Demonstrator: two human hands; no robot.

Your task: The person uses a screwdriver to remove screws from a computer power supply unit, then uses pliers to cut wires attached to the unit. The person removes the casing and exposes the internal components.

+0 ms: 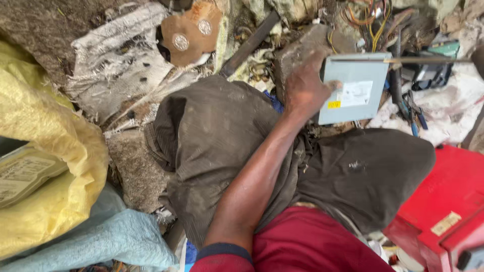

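My left hand reaches forward from the bottom centre and grips a flat grey metal drive box by its left edge, with the thumb on its labelled face. The box is held tilted above my lap, over my dark brown trousers. A thin metal rod lies across the top edge of the box and runs to the right edge of the view. My right hand is out of sight.
A yellow sack at the left holds a flat metal drive. A light blue cloth lies below it. A red box stands at the bottom right. Coloured wires, blue-handled pliers, a brown circuit board and a stone block lie beyond.
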